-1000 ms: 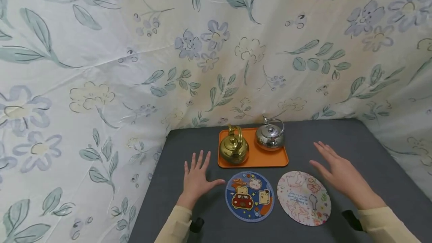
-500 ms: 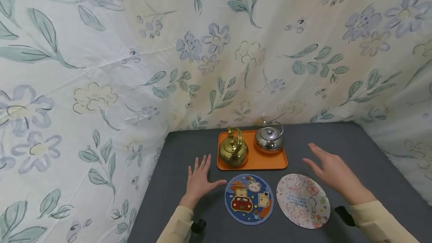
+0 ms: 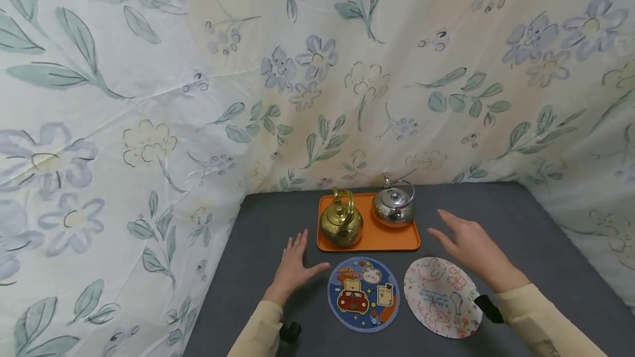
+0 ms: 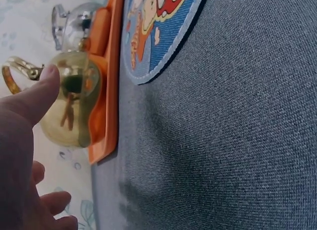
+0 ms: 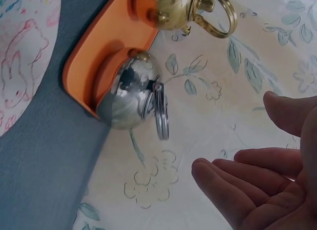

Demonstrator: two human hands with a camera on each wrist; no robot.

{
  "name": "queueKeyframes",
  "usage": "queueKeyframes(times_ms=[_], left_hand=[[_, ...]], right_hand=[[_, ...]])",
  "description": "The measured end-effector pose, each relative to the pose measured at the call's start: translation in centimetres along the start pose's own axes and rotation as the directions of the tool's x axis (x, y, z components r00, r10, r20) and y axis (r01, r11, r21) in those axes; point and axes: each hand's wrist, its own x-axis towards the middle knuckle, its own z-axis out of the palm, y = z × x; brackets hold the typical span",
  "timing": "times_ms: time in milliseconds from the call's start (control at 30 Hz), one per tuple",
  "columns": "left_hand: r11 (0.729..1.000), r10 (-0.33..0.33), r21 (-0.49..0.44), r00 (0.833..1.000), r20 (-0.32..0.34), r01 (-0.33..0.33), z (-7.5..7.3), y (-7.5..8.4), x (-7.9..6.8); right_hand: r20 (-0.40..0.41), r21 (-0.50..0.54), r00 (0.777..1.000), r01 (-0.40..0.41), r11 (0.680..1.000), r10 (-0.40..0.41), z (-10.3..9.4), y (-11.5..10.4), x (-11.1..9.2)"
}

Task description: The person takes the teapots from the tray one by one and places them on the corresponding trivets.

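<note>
On an orange tray (image 3: 367, 244) stand a gold kettle (image 3: 341, 223) at the left and a silver kettle (image 3: 394, 206) at the right, both with raised handles. My left hand (image 3: 292, 270) is spread over the table left of the blue round mat (image 3: 364, 295), its thumb pointing at the mat's edge. My right hand (image 3: 471, 244), thumb apart from the fingers, hovers right of the tray, beyond the pink-patterned round mat (image 3: 443, 297). Neither hand holds anything. In the right wrist view the silver kettle (image 5: 131, 93) lies apart from the fingertips (image 5: 200, 165).
A dark grey cloth covers the table (image 3: 270, 214). Behind and to the left hangs a flower-print curtain (image 3: 297, 98), close to the tray's back side. Black straps with small devices (image 3: 290, 332) sit at the wrists.
My right hand has moved left, nearer to the tray and the silver kettle. The left hand has turned slightly, its fingers angled more to the right. The kettles and mats stay in place.
</note>
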Motion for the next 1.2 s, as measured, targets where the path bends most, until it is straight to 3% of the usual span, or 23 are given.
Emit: queueKeyframes(times_ms=[300, 533, 1200], left_hand=[[1.000, -0.009, -0.005, 1.000, -0.006, 0.009, 0.5, -0.4, 0.2], [0.999, -0.044, -0.020, 0.999, -0.006, 0.044, 1.0, -0.5, 0.5], [0.999, -0.032, 0.028, 0.999, 0.042, 0.031, 2.2, -0.4, 2.3]], right_hand=[[0.013, 0.049, 0.999, 0.034, 0.998, -0.035, 1.0, -2.0, 0.7], [-0.013, 0.059, 0.998, 0.057, 0.997, -0.057, 1.6, -2.3, 0.8], [-0.055, 0.067, 0.991, 0.129, 0.989, -0.126, 2.0, -3.8, 2.2]])
